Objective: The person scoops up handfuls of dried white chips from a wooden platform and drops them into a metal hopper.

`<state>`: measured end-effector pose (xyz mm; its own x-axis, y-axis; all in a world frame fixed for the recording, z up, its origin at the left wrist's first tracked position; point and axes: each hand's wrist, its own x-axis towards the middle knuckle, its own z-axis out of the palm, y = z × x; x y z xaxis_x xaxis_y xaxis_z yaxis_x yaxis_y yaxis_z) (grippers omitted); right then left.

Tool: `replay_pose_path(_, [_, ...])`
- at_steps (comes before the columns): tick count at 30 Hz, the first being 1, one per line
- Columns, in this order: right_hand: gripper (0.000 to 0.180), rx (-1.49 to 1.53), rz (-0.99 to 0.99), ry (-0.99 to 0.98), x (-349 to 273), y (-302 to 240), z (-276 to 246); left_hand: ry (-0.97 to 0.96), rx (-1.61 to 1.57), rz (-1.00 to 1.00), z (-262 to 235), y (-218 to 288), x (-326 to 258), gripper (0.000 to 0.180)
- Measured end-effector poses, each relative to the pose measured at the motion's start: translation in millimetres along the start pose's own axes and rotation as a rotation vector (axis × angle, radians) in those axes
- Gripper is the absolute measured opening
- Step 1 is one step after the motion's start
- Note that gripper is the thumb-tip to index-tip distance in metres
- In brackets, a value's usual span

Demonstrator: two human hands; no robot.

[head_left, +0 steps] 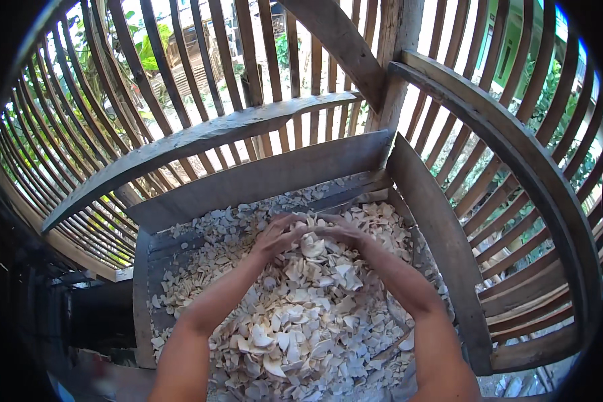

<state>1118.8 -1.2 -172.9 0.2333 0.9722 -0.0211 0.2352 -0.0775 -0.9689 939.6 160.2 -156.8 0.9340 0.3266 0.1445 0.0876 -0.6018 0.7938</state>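
Note:
A wide heap of pale, dry, chip-like pieces (295, 328) fills a wooden bin, flat and curled bits mixed together. Toward its far side my left hand (277, 236) and my right hand (340, 231) face each other, fingers curled inward. Between them they gather a clump of the pieces (312, 245), with a larger rounded one at its front. Some fingertips are hidden among the chips. Both bare forearms reach across the heap from the lower edge.
Wooden boards wall the bin at the back (261, 175) and right (442, 248). Slatted wooden railings (201, 144) rise beyond them, meeting at a thick corner post (396, 67). Dark objects stand in shadow at the left. Plants and a green building show through the slats.

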Motion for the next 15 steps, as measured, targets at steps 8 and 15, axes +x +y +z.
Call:
replay_pose_path(8, [0.076,-0.192,-0.106,-0.025,-132,-103,107,-0.215,-0.121,0.014,-47,109,-177,0.051])
replay_pose_path(15, [0.065,-0.194,-0.134,0.106,-146,-112,37,-0.061,0.014,0.101,-105,105,-221,0.040])
